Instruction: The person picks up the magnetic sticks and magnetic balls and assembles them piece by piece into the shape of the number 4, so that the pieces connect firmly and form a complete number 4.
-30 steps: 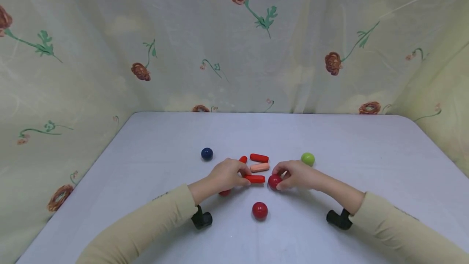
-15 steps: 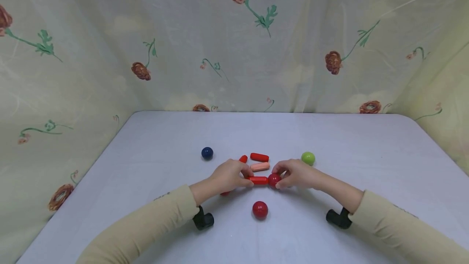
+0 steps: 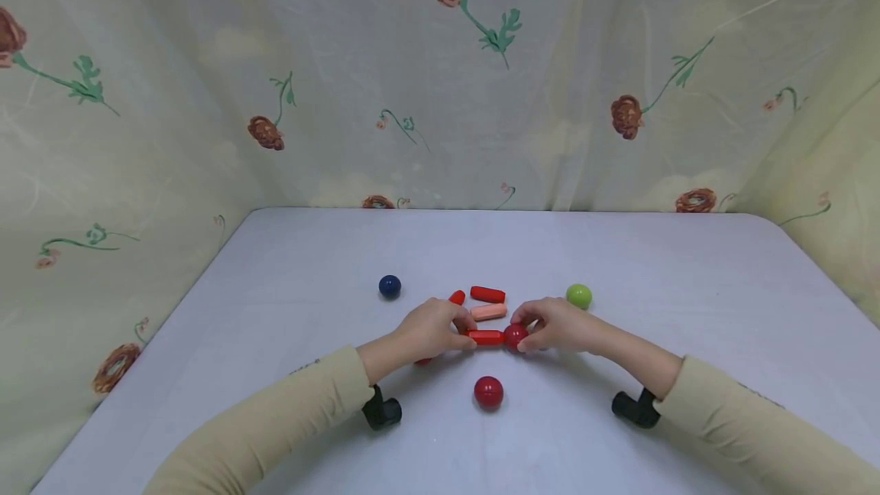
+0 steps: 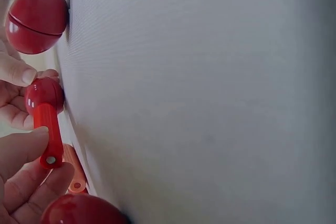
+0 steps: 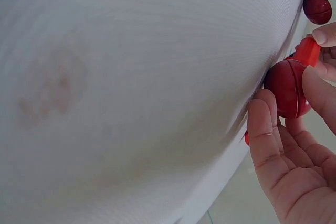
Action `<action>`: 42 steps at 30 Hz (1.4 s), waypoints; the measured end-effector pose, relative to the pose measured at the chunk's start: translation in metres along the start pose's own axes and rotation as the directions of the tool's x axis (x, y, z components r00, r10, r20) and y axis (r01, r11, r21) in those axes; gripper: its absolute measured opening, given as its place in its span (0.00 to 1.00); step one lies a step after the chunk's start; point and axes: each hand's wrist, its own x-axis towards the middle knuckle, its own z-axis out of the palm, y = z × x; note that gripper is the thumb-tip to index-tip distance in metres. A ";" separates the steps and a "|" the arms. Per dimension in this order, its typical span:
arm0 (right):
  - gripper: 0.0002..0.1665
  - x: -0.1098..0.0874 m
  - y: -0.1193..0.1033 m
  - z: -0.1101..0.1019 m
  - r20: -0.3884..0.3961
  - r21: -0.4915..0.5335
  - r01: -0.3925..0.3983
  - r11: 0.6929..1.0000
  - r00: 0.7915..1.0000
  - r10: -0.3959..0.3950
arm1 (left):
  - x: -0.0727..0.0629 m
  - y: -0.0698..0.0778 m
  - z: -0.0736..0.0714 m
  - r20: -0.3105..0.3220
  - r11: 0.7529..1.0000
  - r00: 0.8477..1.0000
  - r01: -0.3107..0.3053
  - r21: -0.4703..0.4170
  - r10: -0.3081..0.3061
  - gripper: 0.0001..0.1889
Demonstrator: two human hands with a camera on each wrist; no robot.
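My left hand (image 3: 435, 327) pinches a red magnetic rod (image 3: 486, 338) between thumb and fingers; a round metal spot shows on its near end in the left wrist view. The rod's far end meets a red ball (image 3: 514, 337). That ball is held by my right hand (image 3: 557, 325), thumb on one side and fingertips on the other. A seam runs round the ball (image 5: 287, 88) in the right wrist view. Ball and rod lie in one line, low over the white table (image 3: 619, 250). Partly hidden beneath my left hand is another red ball (image 4: 84, 211).
A loose red ball (image 3: 489, 393) sits nearer the front. Behind the hands lie a peach rod (image 3: 489, 312), a red rod (image 3: 487, 295) and the tip of another red rod (image 3: 457, 297). A dark blue ball (image 3: 389, 286) stands left, a green ball (image 3: 579, 296) right.
The left hand has shifted the red rod slightly right, up against the red ball, closing the gap between them. The right hand has kept its grip almost in place.
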 end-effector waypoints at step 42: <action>0.17 0.001 0.003 0.000 0.004 0.012 -0.009 1.000 1.000 0.009 | -0.045 -0.061 -0.021 0.086 0.971 0.992 0.104 -0.213 -0.088 0.14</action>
